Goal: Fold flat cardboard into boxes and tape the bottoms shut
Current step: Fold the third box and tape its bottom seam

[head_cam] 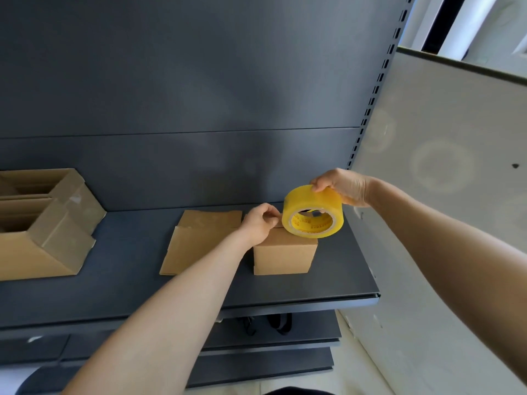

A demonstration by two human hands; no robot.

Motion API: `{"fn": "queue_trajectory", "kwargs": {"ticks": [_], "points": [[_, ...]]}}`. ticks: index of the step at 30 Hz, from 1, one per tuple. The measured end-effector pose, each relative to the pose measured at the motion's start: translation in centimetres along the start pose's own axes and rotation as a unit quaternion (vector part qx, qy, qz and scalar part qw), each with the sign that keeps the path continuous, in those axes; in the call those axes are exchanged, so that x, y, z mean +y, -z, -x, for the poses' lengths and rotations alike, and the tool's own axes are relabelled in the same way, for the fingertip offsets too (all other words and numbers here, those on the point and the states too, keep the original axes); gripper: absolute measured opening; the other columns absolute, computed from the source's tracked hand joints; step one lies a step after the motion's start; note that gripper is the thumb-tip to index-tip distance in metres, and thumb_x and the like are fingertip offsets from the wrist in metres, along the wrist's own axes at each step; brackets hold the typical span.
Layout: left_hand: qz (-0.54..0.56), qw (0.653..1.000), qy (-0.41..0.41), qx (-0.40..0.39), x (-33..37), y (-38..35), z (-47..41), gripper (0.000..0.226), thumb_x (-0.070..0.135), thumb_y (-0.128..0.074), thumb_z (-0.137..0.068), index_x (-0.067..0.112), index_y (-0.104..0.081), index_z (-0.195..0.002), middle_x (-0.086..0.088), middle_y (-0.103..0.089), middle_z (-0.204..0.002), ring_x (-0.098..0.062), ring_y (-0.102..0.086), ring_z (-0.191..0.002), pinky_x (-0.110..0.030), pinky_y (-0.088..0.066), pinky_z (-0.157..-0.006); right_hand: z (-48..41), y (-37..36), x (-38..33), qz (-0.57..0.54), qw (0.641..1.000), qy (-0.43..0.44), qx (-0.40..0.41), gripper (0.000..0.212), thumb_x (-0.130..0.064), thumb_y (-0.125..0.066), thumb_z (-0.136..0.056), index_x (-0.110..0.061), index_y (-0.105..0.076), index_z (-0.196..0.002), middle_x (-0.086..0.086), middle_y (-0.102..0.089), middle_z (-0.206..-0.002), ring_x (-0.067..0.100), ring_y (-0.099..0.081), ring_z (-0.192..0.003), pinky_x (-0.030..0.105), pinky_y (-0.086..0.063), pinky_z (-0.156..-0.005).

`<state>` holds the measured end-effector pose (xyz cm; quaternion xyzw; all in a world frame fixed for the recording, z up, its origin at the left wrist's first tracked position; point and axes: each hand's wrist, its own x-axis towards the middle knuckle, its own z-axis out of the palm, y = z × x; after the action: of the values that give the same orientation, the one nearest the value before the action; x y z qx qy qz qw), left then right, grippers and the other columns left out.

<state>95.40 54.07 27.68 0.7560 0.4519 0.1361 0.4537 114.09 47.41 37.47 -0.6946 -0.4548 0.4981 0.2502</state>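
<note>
A small folded cardboard box [283,256] stands on the dark grey shelf [128,280], right of centre. My right hand [343,188] grips a yellow roll of tape [312,212] from above, holding it on edge over the box's top. My left hand [261,223] rests on the box's top left corner, with thumb and forefinger pinched together at the roll's edge; the tape end itself is too small to make out. A stack of flat cardboard [196,240] lies just left of the box.
Two or three assembled open boxes [42,223] sit at the shelf's left end. A grey back panel rises behind. A pale partition wall [442,195] closes off the right side. Lower shelves and dark straps [271,323] hang below the shelf's front edge.
</note>
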Motion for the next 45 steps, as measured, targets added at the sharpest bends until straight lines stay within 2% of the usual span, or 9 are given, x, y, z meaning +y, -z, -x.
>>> {"fn": "queue_trajectory", "kwargs": {"ticks": [5,7,12,20,28,33,36,39,45], "points": [[-0.002,0.999,-0.018,0.044,1.7,1.0,0.0,0.030,0.017,-0.041,-0.101,0.010,-0.070,-0.099,-0.004,-0.062,-0.106,-0.020,-0.052,-0.105,-0.035,-0.044,-0.093,0.1,-0.1,-0.5,0.014,1.000,0.002,-0.014,0.048,-0.033,-0.057,-0.064,-0.002,-0.061,-0.101,0.018,-0.065,-0.097,0.032,-0.062,-0.085,0.043,-0.050,-0.086],[0.060,0.998,0.004,-0.005,3.1,1.3,0.3,0.032,0.020,-0.042,-0.101,0.006,-0.068,-0.088,-0.007,-0.062,-0.088,-0.019,-0.058,-0.087,-0.029,-0.049,-0.079,-0.1,0.1,-0.4,0.013,1.000,0.005,-0.018,0.046,-0.032,-0.056,-0.065,-0.002,-0.060,-0.099,0.018,-0.065,-0.095,0.031,-0.062,-0.084,0.042,-0.049,-0.085],[0.259,0.953,0.135,-0.087,4.4,2.1,1.0,0.016,0.003,-0.047,-0.098,0.000,-0.062,-0.092,-0.012,-0.064,-0.082,-0.020,-0.063,-0.077,-0.031,-0.056,-0.070,-0.5,0.2,-0.1,0.022,0.999,0.010,-0.036,0.039,-0.033,-0.055,-0.065,-0.006,-0.062,-0.093,0.011,-0.067,-0.087,0.026,-0.064,-0.077,0.035,-0.050,-0.076],[0.264,0.944,0.188,-0.056,5.0,2.2,1.0,0.012,-0.001,-0.049,-0.095,-0.001,-0.060,-0.091,-0.014,-0.064,-0.083,-0.021,-0.064,-0.074,-0.033,-0.056,-0.071,-0.6,0.0,0.0,0.008,0.999,0.021,-0.026,0.038,-0.032,-0.055,-0.065,-0.005,-0.061,-0.091,0.013,-0.065,-0.089,0.027,-0.062,-0.077,0.036,-0.049,-0.078],[0.409,0.883,0.176,-0.145,3.6,1.2,2.2,0.014,0.015,-0.048,-0.099,0.009,-0.059,-0.104,-0.009,-0.063,-0.103,-0.022,-0.057,-0.104,-0.038,-0.041,-0.103,-0.2,0.5,1.5,-0.081,0.996,0.038,0.007,0.033,-0.027,-0.051,-0.062,-0.004,-0.055,-0.086,0.016,-0.057,-0.085,0.024,-0.058,-0.069,0.032,-0.049,-0.069],[0.385,0.893,0.156,-0.174,4.3,0.9,2.3,0.013,0.028,-0.052,-0.096,0.027,-0.057,-0.108,-0.002,-0.061,-0.106,-0.021,-0.053,-0.108,-0.036,-0.033,-0.105,0.9,1.2,2.0,-0.103,0.994,0.026,-0.012,0.040,-0.023,-0.049,-0.063,0.001,-0.052,-0.095,0.020,-0.053,-0.092,0.030,-0.055,-0.075,0.036,-0.048,-0.077],[0.359,0.905,0.158,-0.167,5.3,0.8,2.3,0.003,0.029,-0.057,-0.093,0.029,-0.059,-0.093,0.002,-0.059,-0.097,-0.017,-0.052,-0.097,-0.032,-0.031,-0.093,1.3,1.6,1.5,-0.032,0.999,0.014,0.000,0.040,-0.026,-0.057,-0.061,0.000,-0.052,-0.091,0.019,-0.052,-0.090,0.031,-0.050,-0.079,0.039,-0.042,-0.081],[0.329,0.918,0.162,-0.152,5.8,0.5,2.2,0.006,0.030,-0.060,-0.089,0.027,-0.059,-0.084,0.003,-0.059,-0.096,-0.022,-0.048,-0.106,-0.034,-0.029,-0.093,1.6,1.1,1.1,0.054,0.998,0.003,0.032,0.028,-0.033,-0.063,-0.073,-0.007,-0.059,-0.082,0.014,-0.063,-0.087,0.030,-0.059,-0.080,0.040,-0.047,-0.083],[0.295,0.930,0.163,-0.148,6.7,-0.1,2.3,0.012,0.037,-0.061,-0.087,0.026,-0.059,-0.085,0.001,-0.057,-0.098,-0.023,-0.049,-0.104,-0.039,-0.025,-0.104,2.6,0.5,1.1,0.071,0.997,0.020,0.037,0.051,-0.049,-0.067,-0.040,-0.013,-0.067,-0.075,0.007,-0.068,-0.078,0.027,-0.064,-0.076,0.038,-0.050,-0.077]]}}
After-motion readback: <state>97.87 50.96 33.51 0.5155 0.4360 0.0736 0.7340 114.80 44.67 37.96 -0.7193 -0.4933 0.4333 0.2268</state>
